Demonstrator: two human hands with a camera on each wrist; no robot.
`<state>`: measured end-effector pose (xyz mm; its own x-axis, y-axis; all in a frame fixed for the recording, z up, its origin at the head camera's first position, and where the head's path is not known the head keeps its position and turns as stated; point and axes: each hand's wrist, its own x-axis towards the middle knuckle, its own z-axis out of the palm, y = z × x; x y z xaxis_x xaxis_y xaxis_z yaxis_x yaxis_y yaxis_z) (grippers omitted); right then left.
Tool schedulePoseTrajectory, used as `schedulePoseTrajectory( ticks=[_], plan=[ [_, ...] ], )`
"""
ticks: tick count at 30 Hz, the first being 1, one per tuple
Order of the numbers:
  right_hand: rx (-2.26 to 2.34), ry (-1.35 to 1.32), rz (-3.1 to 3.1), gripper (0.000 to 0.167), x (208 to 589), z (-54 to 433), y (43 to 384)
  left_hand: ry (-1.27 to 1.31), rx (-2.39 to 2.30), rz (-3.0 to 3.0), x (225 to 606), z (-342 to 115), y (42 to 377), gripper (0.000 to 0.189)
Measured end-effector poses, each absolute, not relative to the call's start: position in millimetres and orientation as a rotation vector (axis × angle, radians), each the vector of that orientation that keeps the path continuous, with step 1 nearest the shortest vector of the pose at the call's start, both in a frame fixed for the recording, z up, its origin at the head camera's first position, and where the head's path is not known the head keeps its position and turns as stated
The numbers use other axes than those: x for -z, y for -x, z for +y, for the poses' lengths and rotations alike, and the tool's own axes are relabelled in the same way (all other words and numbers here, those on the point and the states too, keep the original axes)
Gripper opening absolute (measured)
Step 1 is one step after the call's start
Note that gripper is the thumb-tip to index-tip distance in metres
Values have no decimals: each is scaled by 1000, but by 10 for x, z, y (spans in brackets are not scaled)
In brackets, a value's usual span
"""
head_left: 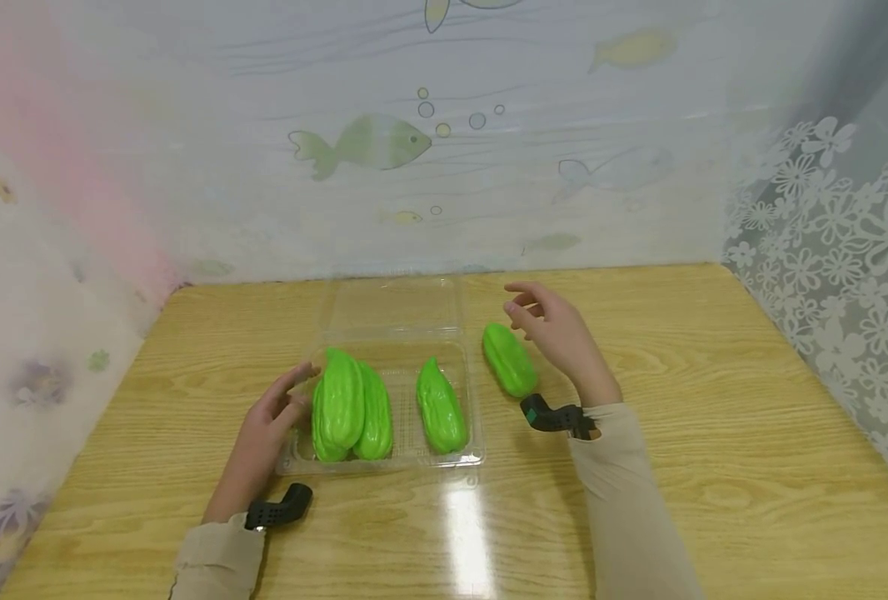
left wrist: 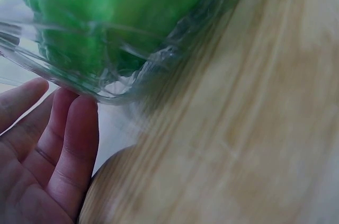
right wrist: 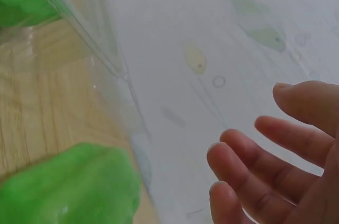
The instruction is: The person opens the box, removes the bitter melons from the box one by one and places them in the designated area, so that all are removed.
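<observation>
A clear plastic clamshell box stands on the table with its lid raised at the back. Glossy green ridged vegetables are heaped in its left part, and a single one lies at its right. My left hand is at the box's left side; its fingertips touch the rim in the left wrist view. Outside the box, to its right, lies another green vegetable. My right hand hovers beside and above it, fingers loosely bent, holding nothing.
The wooden table reaches back to a pale curtain printed with fish. A flowered curtain hangs at the left, and white flower-patterned film is at the right.
</observation>
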<state>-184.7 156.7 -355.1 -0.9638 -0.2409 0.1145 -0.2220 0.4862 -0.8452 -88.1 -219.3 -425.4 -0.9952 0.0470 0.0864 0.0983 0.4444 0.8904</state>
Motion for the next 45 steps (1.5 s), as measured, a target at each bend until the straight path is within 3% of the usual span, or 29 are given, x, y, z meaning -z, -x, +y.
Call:
schedulePoseTrajectory(
  ticks=[24,45],
  plan=[
    [1296,697,2696,35,3555,1092,1734,113,1617,-2633,3985,-2048,784,40],
    [865,837,2698,42,3560,908,1654,106,1605,-2647,3981,-2045,782,41]
  ],
)
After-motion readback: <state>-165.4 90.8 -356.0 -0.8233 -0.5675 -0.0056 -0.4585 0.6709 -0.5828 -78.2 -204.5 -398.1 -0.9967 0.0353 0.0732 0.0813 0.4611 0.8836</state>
